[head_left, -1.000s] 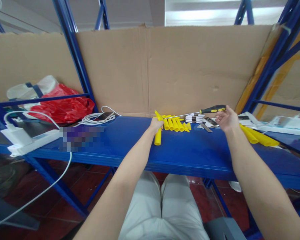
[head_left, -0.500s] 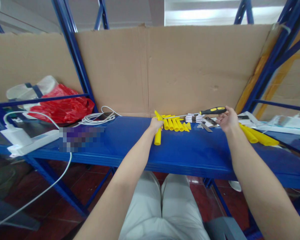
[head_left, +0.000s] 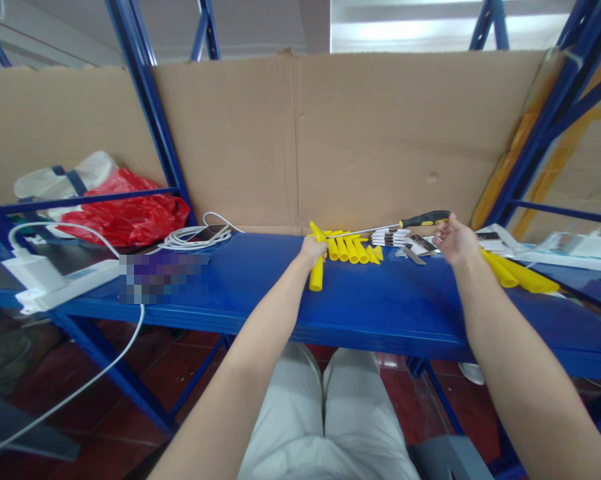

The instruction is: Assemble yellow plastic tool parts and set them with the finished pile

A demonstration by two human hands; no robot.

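Observation:
My left hand (head_left: 312,249) is closed around a yellow plastic tube (head_left: 317,276), its round end toward me and its narrower end slanting up behind the fingers. The black-and-yellow handle of a long screwdriver (head_left: 424,219) has its butt end in the fingers of my right hand (head_left: 455,239). Its thin shaft runs left, almost level, to the yellow tube beside my left fingers; whether the tip touches a screw there is too small to see. Between my hands lies a row of similar yellow tubes (head_left: 353,252) on the blue shelf (head_left: 260,287).
Right of the row are a stack of small white-and-black packs (head_left: 389,237) and a flat metal blade (head_left: 414,256). More yellow tubes (head_left: 527,275) lie by my right forearm. At left are a power strip (head_left: 75,285), a coiled white cable (head_left: 193,237) and a red bag (head_left: 127,208). Cardboard (head_left: 370,133) stands behind.
The screwdriver handle has turned about its length, showing less yellow, and my right fingers have shifted on its end. My left hand and the tube have stayed in place.

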